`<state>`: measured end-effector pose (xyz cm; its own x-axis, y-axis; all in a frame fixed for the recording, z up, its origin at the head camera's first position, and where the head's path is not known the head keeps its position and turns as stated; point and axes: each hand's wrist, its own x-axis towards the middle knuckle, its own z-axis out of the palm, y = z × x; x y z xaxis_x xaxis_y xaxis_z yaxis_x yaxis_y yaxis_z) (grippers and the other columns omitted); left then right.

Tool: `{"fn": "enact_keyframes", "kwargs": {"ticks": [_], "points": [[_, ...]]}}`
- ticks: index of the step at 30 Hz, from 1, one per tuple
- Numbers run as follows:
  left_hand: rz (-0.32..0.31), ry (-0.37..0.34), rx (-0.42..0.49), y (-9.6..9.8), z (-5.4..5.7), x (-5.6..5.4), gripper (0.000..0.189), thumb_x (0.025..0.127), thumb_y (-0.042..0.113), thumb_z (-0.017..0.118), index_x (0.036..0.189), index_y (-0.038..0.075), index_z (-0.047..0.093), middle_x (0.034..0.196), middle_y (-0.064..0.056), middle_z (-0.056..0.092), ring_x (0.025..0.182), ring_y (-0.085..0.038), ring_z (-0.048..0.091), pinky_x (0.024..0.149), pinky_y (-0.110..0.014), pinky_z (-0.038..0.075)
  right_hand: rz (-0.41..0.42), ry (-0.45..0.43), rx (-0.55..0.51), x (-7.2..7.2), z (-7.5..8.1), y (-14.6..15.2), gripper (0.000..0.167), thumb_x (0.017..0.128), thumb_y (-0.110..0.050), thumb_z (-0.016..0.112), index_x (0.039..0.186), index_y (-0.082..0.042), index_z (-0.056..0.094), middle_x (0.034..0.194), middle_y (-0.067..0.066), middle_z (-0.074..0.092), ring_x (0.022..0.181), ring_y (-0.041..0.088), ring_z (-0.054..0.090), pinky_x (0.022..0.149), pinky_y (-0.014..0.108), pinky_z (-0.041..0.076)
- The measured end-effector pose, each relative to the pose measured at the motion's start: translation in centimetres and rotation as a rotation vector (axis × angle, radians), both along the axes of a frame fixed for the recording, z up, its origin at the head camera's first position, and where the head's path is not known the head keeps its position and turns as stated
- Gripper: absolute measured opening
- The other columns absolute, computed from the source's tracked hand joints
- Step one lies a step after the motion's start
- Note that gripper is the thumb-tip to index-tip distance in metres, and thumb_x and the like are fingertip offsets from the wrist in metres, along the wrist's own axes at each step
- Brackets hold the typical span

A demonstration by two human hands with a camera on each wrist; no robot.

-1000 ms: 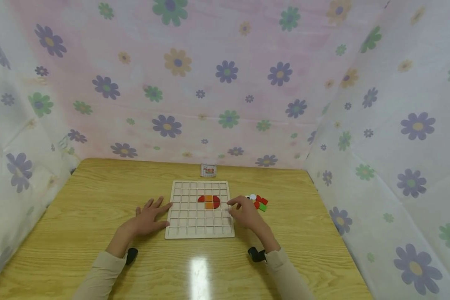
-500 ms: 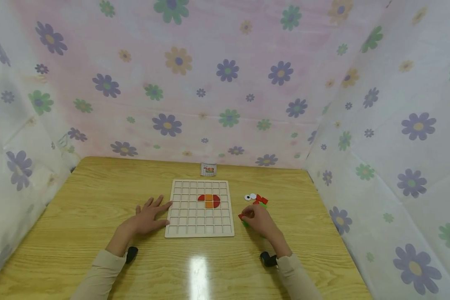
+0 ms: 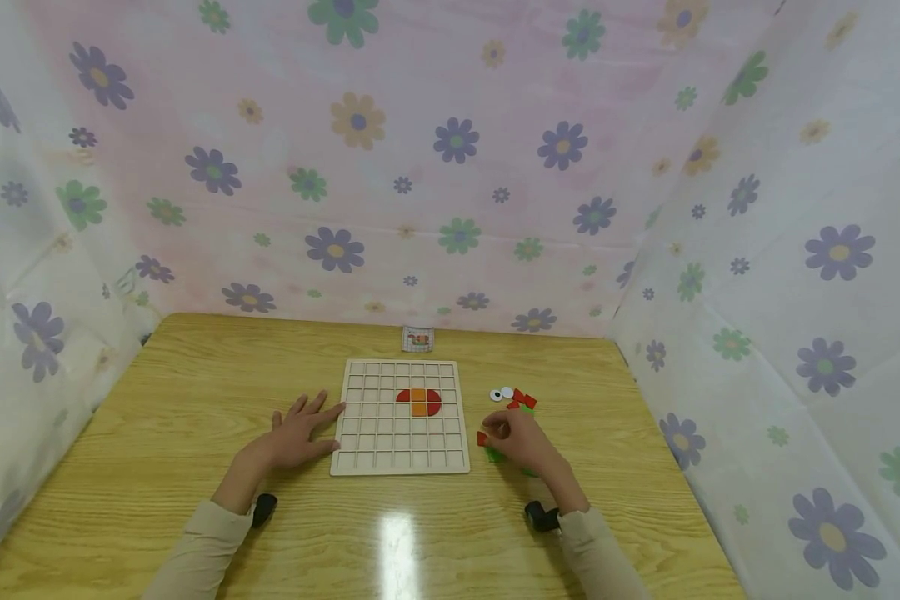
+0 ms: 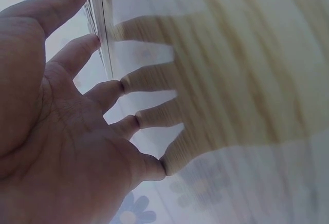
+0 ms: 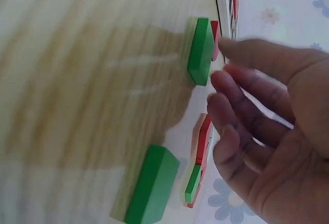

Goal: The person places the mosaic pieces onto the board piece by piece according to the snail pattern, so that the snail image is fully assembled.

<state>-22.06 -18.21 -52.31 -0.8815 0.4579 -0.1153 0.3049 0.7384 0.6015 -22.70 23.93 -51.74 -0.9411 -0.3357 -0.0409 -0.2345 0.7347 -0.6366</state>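
A pale wooden grid board lies on the table, with red and orange pieces set in its cells. My left hand rests spread at the board's left edge, fingertips touching it; the left wrist view shows those straight fingers. Right of the board, my right hand hovers low with bent fingers beside a red piece and a green block. In the right wrist view the thumb tip is close to the red piece, behind the green block; the fingers appear to hold nothing.
Behind the right hand lie two round white pieces, one with a black dot, and several red pieces and green ones. Another green block is nearer the right wrist. A small picture card stands behind the board.
My right hand has moved from the board's right edge to the loose pieces on the right. The red piece by its fingertips now shows more fully. The left hand has stayed put.
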Motion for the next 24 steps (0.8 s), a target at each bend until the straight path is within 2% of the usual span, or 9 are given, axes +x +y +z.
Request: {"fn": "enact_keyframes", "kwargs": {"ticks": [4,8,14,24], "points": [[-0.005,0.000,0.003,0.0,0.3,0.1,0.068,0.100,0.037,0.066,0.156,0.008,0.042,0.163,-0.033,0.017,0.147,-0.062,0.007,0.102,-0.088,0.004,0.074,-0.024,-0.003,-0.4,-0.1,0.0,0.029,0.089,-0.007,0.079,0.117,-0.002,0.073,0.107,0.007,0.072,0.083,0.012,0.060,0.074,0.029,0.053],[-0.013,0.002,0.015,0.0,0.6,0.3,0.067,0.100,0.034,0.066,0.155,0.006,0.042,0.162,-0.035,0.018,0.147,-0.063,0.007,0.101,-0.088,0.004,0.099,-0.017,0.009,-0.6,-0.2,-0.3,0.023,0.089,-0.006,0.078,0.112,-0.003,0.074,0.103,0.007,0.071,0.080,0.012,0.059,0.071,0.029,0.052],[-0.015,0.013,0.005,0.1,0.7,0.4,0.067,0.100,0.034,0.066,0.155,0.005,0.042,0.162,-0.035,0.018,0.147,-0.063,0.008,0.101,-0.089,0.005,0.065,0.002,0.049,-0.4,-0.1,-1.0,0.014,0.092,-0.006,0.076,0.106,-0.006,0.074,0.098,0.004,0.069,0.080,0.012,0.058,0.070,0.029,0.050],[-0.011,0.000,0.017,0.1,0.7,0.4,0.067,0.100,0.033,0.066,0.155,0.005,0.042,0.162,-0.035,0.018,0.147,-0.063,0.007,0.101,-0.088,0.004,0.040,0.004,0.102,-0.4,0.0,-1.1,0.014,0.096,-0.012,0.072,0.109,-0.008,0.074,0.093,-0.001,0.067,0.075,0.009,0.057,0.067,0.028,0.050]]}}
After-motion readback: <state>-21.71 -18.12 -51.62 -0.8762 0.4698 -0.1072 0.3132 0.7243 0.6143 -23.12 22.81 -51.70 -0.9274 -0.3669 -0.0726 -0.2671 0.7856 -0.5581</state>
